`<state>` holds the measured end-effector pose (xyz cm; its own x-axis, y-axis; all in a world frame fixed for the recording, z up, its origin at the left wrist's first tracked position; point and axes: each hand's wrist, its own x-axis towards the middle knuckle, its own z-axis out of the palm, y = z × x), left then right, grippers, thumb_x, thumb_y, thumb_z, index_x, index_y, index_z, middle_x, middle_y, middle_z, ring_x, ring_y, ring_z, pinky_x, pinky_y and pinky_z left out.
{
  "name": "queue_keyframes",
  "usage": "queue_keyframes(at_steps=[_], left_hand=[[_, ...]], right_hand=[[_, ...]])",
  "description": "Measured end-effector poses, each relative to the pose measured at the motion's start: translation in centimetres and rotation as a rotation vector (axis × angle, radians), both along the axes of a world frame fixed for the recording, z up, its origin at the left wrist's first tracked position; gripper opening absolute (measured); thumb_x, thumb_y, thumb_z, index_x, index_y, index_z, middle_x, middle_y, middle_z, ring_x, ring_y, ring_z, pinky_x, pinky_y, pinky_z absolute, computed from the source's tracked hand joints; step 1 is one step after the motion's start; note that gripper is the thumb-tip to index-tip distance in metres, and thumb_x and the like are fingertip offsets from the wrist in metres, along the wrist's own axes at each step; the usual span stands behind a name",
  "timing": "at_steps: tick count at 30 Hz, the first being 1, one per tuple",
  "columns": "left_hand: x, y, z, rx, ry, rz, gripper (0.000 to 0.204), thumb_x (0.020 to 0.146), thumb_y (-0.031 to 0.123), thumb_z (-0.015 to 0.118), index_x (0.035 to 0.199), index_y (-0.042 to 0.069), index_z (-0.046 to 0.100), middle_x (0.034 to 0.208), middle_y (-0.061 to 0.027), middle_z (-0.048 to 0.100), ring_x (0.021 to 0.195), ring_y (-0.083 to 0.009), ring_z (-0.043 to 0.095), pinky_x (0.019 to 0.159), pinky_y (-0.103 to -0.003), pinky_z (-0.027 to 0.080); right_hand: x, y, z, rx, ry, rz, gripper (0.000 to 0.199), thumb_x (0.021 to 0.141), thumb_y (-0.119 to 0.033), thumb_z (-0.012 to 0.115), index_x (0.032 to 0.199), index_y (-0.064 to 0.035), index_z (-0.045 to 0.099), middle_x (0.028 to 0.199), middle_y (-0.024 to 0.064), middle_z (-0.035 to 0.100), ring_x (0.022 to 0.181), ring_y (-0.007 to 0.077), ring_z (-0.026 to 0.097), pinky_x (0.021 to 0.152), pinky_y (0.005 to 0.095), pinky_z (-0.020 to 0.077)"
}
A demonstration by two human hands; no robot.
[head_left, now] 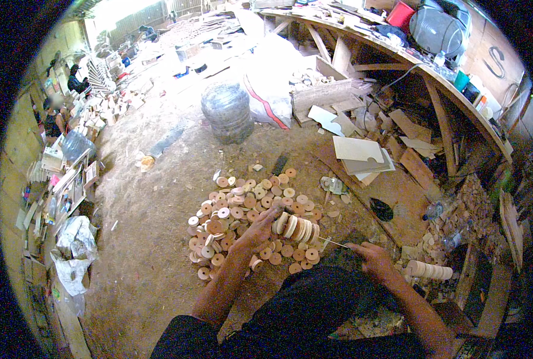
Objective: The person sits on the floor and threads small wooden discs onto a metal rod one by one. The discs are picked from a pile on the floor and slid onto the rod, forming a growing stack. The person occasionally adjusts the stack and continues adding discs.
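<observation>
Left hand [256, 233] grips a row of wooden discs [296, 228] strung edge to edge on a thin rod [333, 242]; right hand [371, 254] pinches the rod's free end, just over the disc pile [242, 215] on the dirt floor [153, 203]. One finished stack [429, 270] lies right of the person. Looks early: most discs are loose

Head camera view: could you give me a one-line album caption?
Left hand steadies a row of wooden discs threaded on a thin rod pinched by the right hand, above a floor pile of discs.
</observation>
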<state>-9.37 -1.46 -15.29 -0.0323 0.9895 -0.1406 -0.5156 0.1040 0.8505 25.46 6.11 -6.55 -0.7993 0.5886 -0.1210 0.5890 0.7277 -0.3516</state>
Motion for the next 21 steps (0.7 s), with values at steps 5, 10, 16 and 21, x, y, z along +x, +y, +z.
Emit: queue_keyframes(at_steps=[5,10,16,21], left_hand=[[0.2,0.2,0.8,0.061,0.015,-0.026,0.039,0.102,0.040,0.052,0.122,0.006,0.056,0.103,0.0019,0.059,0.090,-0.0102,0.059,0.076,-0.029,0.054],[2.3,-0.2,1.5,0.077,0.178,0.023,0.037,0.100,0.035,0.056,0.120,0.003,0.056,0.102,-0.0020,0.060,0.088,-0.0124,0.060,0.078,-0.031,0.054],[5.9,-0.2,-3.2,-0.079,0.108,0.010,0.043,0.095,0.028,0.065,0.127,0.003,0.050,0.115,-0.0102,0.063,0.102,-0.0224,0.064,0.087,-0.037,0.055],[7.0,1.1,-4.1,0.031,0.289,-0.039,0.049,0.096,0.028,0.062,0.135,0.003,0.047,0.126,-0.0119,0.059,0.110,-0.0272,0.062,0.096,-0.040,0.051]], right_hand=[[-0.2,0.2,-0.1,0.007,0.060,0.044,0.072,0.064,0.002,0.058,0.132,-0.0198,0.058,0.091,0.0132,0.060,0.085,0.0357,0.062,0.073,0.0433,0.0534],[0.2,-0.2,0.1,0.006,0.033,-0.027,0.072,0.065,0.000,0.060,0.133,-0.0204,0.057,0.095,0.0139,0.061,0.090,0.0362,0.063,0.076,0.0435,0.0536],[-0.1,0.5,-3.2,0.054,0.162,0.067,0.069,0.068,-0.006,0.068,0.134,-0.0216,0.055,0.100,0.0146,0.061,0.095,0.0379,0.063,0.078,0.0470,0.0542],[0.0,1.1,-4.4,0.070,-0.022,0.018,0.062,0.071,-0.012,0.067,0.132,-0.0169,0.055,0.093,0.0160,0.064,0.090,0.0389,0.065,0.073,0.0492,0.0548]])
